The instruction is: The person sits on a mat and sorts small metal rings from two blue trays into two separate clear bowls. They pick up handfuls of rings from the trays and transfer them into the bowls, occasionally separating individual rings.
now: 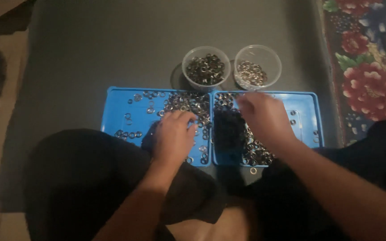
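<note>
The small metal rings (188, 105) scattered across two blue trays (112, 107) look light, hard and slippery, best pinched by the rim; the left hand (174, 136) rests curled on them, while whether the right hand (264, 118) grips any cannot be told.

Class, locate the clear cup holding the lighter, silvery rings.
In the head view, the clear cup stands right of the darker-filled cup, just beyond the right blue tray.

Both forearms reach forward over the knees, the left hand (174, 136) palm-down with fingers curled, the right hand (264, 118) palm-down, slightly further forward, fingertips blurred.
</note>
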